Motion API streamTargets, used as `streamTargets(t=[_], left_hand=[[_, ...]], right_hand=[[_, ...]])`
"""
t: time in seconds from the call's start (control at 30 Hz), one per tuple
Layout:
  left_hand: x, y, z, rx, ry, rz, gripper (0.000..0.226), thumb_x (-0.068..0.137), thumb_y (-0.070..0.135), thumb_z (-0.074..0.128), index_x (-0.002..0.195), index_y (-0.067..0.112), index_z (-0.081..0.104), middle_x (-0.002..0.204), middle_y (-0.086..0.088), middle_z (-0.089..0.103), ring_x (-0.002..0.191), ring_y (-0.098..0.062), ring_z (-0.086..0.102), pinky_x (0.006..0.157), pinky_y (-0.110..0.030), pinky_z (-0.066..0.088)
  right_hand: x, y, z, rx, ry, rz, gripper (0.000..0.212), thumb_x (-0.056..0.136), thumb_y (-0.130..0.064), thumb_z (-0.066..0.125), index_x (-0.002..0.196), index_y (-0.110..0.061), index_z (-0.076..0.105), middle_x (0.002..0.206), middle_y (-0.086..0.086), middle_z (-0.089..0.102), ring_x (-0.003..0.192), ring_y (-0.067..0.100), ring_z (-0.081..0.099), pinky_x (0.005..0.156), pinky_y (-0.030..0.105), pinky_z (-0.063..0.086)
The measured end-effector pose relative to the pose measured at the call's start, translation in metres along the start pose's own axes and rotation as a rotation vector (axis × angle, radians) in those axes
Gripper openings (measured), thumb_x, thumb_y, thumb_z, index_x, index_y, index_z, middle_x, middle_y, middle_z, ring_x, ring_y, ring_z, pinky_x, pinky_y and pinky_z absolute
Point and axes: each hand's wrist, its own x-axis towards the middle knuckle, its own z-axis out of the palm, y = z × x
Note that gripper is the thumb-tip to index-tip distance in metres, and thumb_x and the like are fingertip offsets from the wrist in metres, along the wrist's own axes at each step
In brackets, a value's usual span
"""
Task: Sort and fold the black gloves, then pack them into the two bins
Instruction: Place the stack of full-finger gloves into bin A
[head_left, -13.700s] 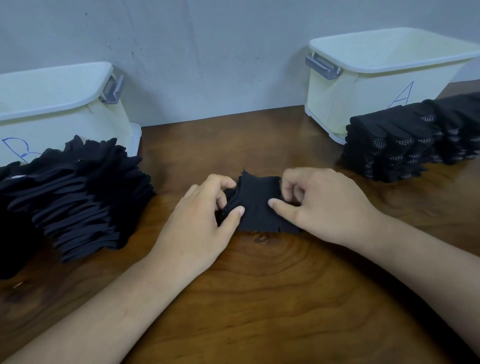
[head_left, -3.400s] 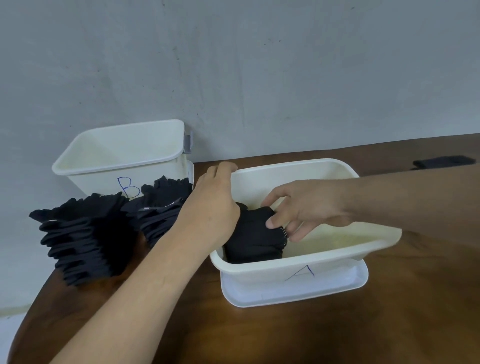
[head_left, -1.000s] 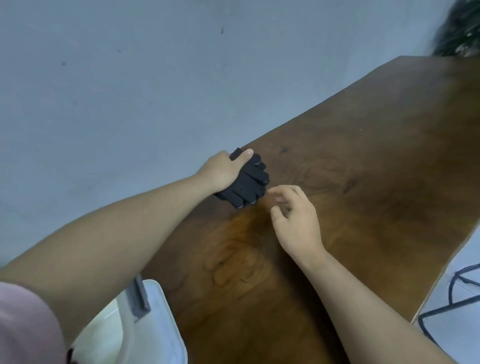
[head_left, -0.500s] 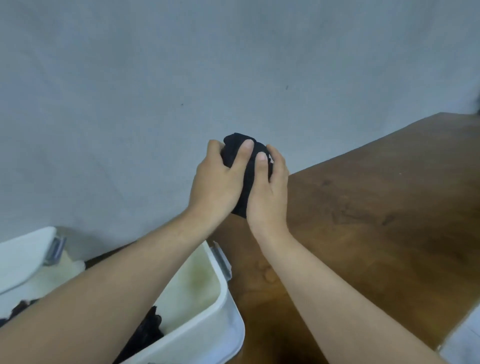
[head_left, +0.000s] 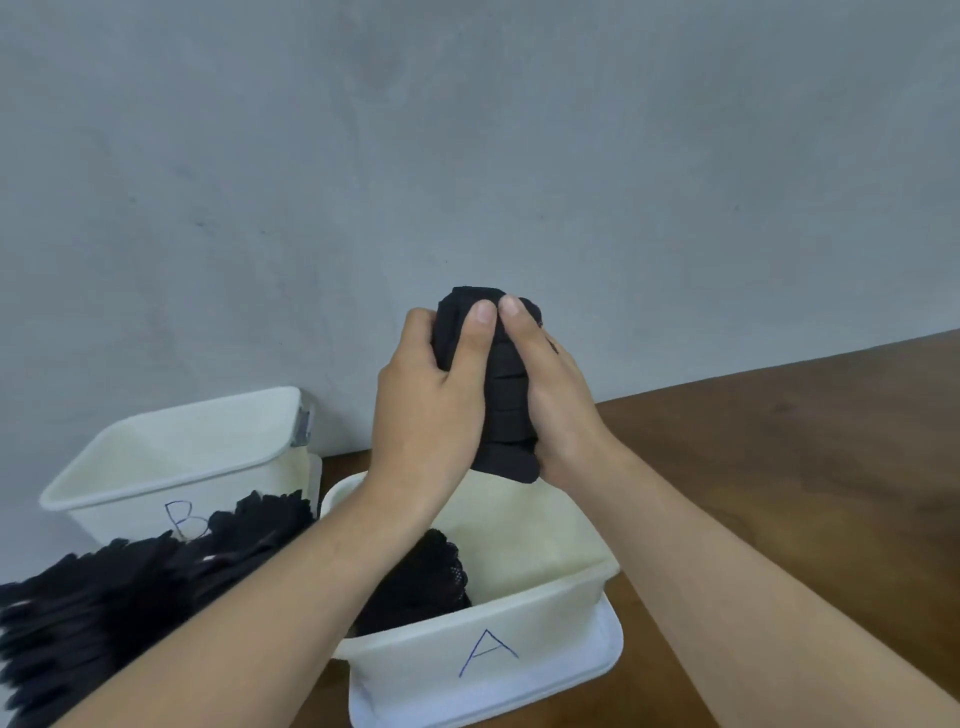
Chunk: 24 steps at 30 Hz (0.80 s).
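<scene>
left hand (head_left: 426, 410) and right hand (head_left: 550, 395) together, both clamped round folded gloves (head_left: 506, 395), held above bin a (head_left: 493, 649). more gloves inside it. bin b (head_left: 171, 467) far left, glove pile (head_left: 130, 582) before it.

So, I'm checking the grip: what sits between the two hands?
In the head view, a folded black glove bundle sits there, clasped from both sides by the left hand and the right hand.

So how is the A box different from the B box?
Bin A is marked A and nearer; bin B is marked B, farther back by the wall. Bin A has black gloves inside; none show in bin B. Both are cream plastic.
</scene>
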Motion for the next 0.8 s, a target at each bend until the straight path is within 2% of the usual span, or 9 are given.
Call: streamTargets(t=[0.13, 0.27, 0.33, 0.4, 0.43, 0.5, 0.6, 0.7, 0.8], left_hand=[[-0.002, -0.010, -0.026, -0.038, 0.053, -0.015, 0.040, 0.101, 0.065, 0.051, 0.099, 0.026, 0.060, 0.092, 0.016, 0.071, 0.083, -0.001, 0.068, 0.060, -0.013, 0.047], [-0.006, -0.027, -0.033, -0.020, 0.060, -0.127, 0.045, 0.102, 0.069, 0.045, 0.110, 0.025, 0.055, 0.093, 0.010, 0.069, 0.084, 0.008, 0.064, 0.057, -0.010, 0.045], [-0.008, -0.035, -0.035, 0.048, 0.004, -0.217, 0.049, 0.103, 0.071, 0.039, 0.115, 0.024, 0.052, 0.097, 0.011, 0.066, 0.081, 0.007, 0.063, 0.055, -0.008, 0.043], [-0.009, -0.045, -0.038, 0.134, -0.104, -0.297, 0.055, 0.102, 0.075, 0.034, 0.119, 0.025, 0.050, 0.100, 0.013, 0.065, 0.082, 0.003, 0.062, 0.059, -0.012, 0.044], [-0.010, -0.054, -0.041, 0.159, -0.166, -0.327, 0.060, 0.099, 0.079, 0.033, 0.121, 0.026, 0.051, 0.102, 0.013, 0.066, 0.087, 0.000, 0.063, 0.069, -0.019, 0.050], [-0.011, -0.066, -0.048, 0.221, -0.288, -0.345, 0.069, 0.092, 0.089, 0.029, 0.118, 0.030, 0.054, 0.103, 0.012, 0.069, 0.093, -0.011, 0.069, 0.082, -0.040, 0.060], [-0.016, -0.076, -0.060, 0.446, -0.447, -0.300, 0.072, 0.091, 0.091, 0.020, 0.105, 0.032, 0.060, 0.095, 0.010, 0.071, 0.088, -0.015, 0.069, 0.082, -0.043, 0.057], [-0.021, -0.085, -0.075, 0.719, -0.413, -0.147, 0.062, 0.102, 0.077, 0.021, 0.096, 0.029, 0.060, 0.086, 0.008, 0.067, 0.084, -0.016, 0.063, 0.073, -0.040, 0.048], [-0.026, -0.105, -0.083, 0.901, -0.381, -0.012, 0.042, 0.108, 0.054, 0.029, 0.112, 0.026, 0.061, 0.108, 0.007, 0.064, 0.103, -0.020, 0.054, 0.084, -0.042, 0.046]], right_hand=[[-0.001, 0.014, 0.024, -0.076, -0.021, -0.022, 0.045, 0.099, -0.052, 0.069, 0.126, -0.016, 0.073, 0.123, 0.014, 0.077, 0.113, 0.034, 0.075, 0.099, 0.057, 0.061], [0.001, 0.026, 0.036, -0.266, 0.131, -0.148, 0.032, 0.097, -0.047, 0.076, 0.103, -0.016, 0.077, 0.102, 0.008, 0.080, 0.097, 0.027, 0.078, 0.085, 0.042, 0.065], [0.004, 0.031, 0.034, -0.398, 0.153, -0.173, 0.028, 0.096, -0.048, 0.076, 0.095, -0.019, 0.078, 0.094, 0.003, 0.080, 0.090, 0.022, 0.078, 0.080, 0.039, 0.064], [0.005, 0.033, 0.027, -0.501, 0.131, -0.143, 0.027, 0.095, -0.049, 0.077, 0.087, -0.023, 0.078, 0.086, -0.003, 0.078, 0.082, 0.017, 0.076, 0.072, 0.035, 0.061], [0.006, 0.036, 0.022, -0.548, 0.119, -0.120, 0.028, 0.095, -0.048, 0.077, 0.080, -0.025, 0.076, 0.080, -0.006, 0.076, 0.075, 0.014, 0.074, 0.067, 0.030, 0.057], [0.005, 0.037, 0.012, -0.637, 0.104, -0.086, 0.032, 0.094, -0.048, 0.077, 0.073, -0.025, 0.073, 0.074, -0.006, 0.073, 0.070, 0.013, 0.072, 0.063, 0.027, 0.053], [0.004, 0.043, -0.003, -0.701, 0.099, 0.002, 0.037, 0.094, -0.048, 0.078, 0.085, -0.012, 0.074, 0.082, 0.006, 0.076, 0.077, 0.021, 0.077, 0.070, 0.038, 0.058], [0.003, 0.047, -0.016, -0.762, 0.101, 0.126, 0.042, 0.093, -0.048, 0.079, 0.090, -0.006, 0.074, 0.088, 0.012, 0.077, 0.077, 0.022, 0.078, 0.068, 0.035, 0.059], [0.004, 0.058, -0.029, -0.825, 0.113, 0.286, 0.040, 0.091, -0.049, 0.081, 0.096, -0.009, 0.079, 0.093, 0.010, 0.080, 0.081, 0.024, 0.080, 0.071, 0.037, 0.064]])
